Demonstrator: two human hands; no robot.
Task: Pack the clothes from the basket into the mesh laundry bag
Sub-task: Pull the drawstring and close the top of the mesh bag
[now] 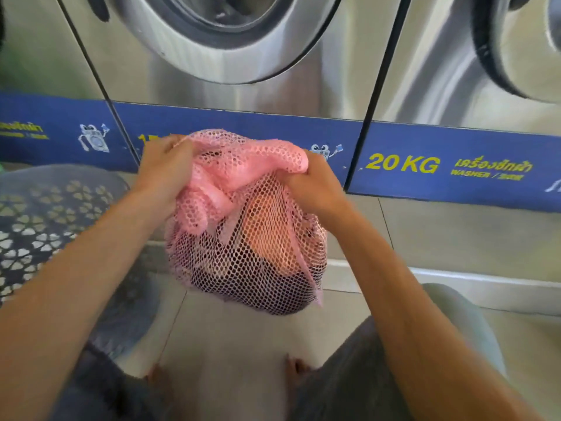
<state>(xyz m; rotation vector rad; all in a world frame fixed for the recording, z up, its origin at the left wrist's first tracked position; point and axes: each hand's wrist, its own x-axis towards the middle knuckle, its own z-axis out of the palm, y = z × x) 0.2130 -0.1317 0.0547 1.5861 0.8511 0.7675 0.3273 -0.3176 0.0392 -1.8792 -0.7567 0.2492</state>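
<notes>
A pink mesh laundry bag [258, 256] hangs in the air in front of me, bulging with clothes; a dark garment [243, 281] fills its bottom and an orange piece [267, 235] shows through the netting. My left hand [165, 168] grips the bunched top of the bag on the left. My right hand [312, 183] grips the bunched mesh on the right. The grey perforated basket [39, 220] stands on the floor at the left; its inside is not visible.
Steel front-loading washers [230, 41] stand directly ahead with a blue base strip marked 20 KG [403, 164]. A tiled floor [230, 344] lies below, with a low step along the machines. My knees and bare feet show at the bottom.
</notes>
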